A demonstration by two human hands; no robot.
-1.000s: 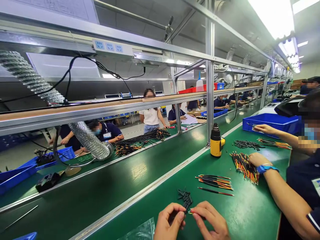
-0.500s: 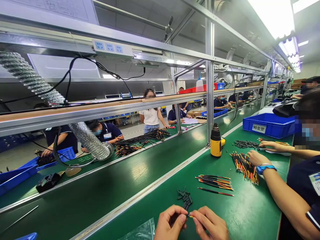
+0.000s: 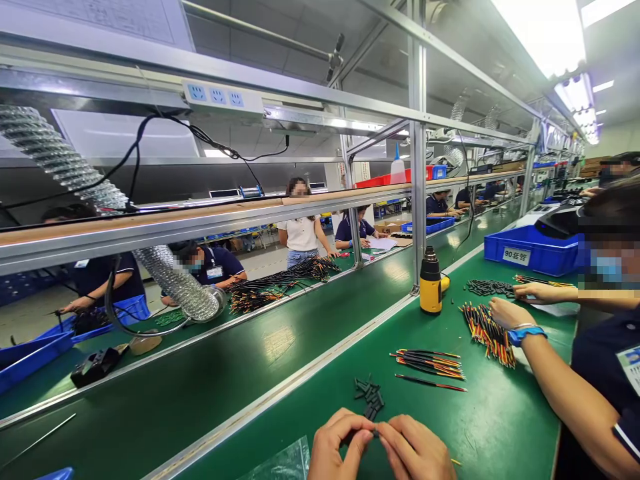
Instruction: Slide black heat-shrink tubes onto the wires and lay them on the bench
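At the near edge of the bench my left hand point(image 3: 341, 445) pinches a short black sleeve point(image 3: 375, 434), mostly hidden by fingertips. My right hand point(image 3: 416, 448) is closed against it, thumb and forefinger meeting the left fingertips. A thin wire runs inside the right hand; only its yellow end point(image 3: 456, 462) sticks out past the right edge of the palm. Just beyond my fingers lies a small heap of black sleeves point(image 3: 371, 397). Farther right, a bundle of black wires with red and yellow ends point(image 3: 427, 364) rests flat, and a single wire point(image 3: 431, 383) lies in front of it.
A yellow heat gun point(image 3: 431, 283) stands upright by the metal post point(image 3: 418, 200). To the right, a co-worker's hands point(image 3: 510, 313) work over more wires and sleeves, near a blue bin point(image 3: 533, 255). A clear plastic bag point(image 3: 285, 463) lies left of my hands.
My hands have closed together, covering the yellow wire that showed between the fingertips. A yellow wire end now shows at the right side of my right hand.
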